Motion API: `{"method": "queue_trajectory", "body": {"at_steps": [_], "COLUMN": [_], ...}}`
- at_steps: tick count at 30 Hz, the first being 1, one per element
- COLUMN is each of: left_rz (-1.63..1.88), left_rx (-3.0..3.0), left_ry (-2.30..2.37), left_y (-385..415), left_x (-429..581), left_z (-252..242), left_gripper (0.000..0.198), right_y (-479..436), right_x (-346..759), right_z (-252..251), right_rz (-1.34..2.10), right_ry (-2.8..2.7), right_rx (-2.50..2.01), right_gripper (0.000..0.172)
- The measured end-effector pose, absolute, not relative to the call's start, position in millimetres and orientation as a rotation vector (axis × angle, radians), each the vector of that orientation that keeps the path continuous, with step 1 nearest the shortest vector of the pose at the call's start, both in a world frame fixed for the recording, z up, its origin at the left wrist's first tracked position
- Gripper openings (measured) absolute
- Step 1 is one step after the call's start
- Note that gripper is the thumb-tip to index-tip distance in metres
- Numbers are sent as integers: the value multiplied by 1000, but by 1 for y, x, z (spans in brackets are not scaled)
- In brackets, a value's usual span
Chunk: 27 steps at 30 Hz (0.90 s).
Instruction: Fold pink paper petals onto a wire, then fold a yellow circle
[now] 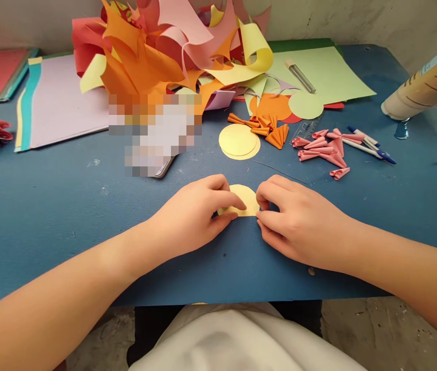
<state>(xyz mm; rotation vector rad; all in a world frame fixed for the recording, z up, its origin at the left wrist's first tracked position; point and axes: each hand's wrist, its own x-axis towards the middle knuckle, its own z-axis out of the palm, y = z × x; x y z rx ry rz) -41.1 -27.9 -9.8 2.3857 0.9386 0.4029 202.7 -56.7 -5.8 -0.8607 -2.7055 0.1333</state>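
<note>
A pale yellow paper piece with a straight lower edge and a rounded top, like a half circle, lies on the blue table between my hands. My left hand holds its left part, forefinger across the paper and thumb at the straight edge. At the right corner, my right hand pinches the paper between curled fingers and thumb; the fingers partly hide that corner. Just beyond lie yellow paper circles, stacked slightly askew. A thin needle-like rod rests on the table between them and my right hand.
Orange paper cones and pink paper cones lie beyond my hands, beside pens. A phone, partly blurred, is at left. Paper scraps heap at the back. A bottle stands at right. The table's front edge is near my body.
</note>
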Motion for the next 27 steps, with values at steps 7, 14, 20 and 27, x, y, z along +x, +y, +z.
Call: {"method": "queue_trajectory", "body": {"at_steps": [7,14,20,27], "left_rz": [109,-184,-80,113], "left_rx": [2819,2811,2788,2626], "left_ry": [791,890,907,1011], "left_y": [-29,-30,-21,-24], "left_x": [-45,-54,-58,-54], "left_z": [10,23,20,8], "left_gripper": [32,53,47,32], "right_y": [-53,-54,-50,-48], "right_x": [201,199,198,200], "right_z": [-11,-14,-21,-25], "right_rz": [173,175,144,160], "right_ry": [-2637,-2618,-2588,-2520], "right_rx": [-862,-874,-867,-916], "right_gripper": [25,28,25,28]}}
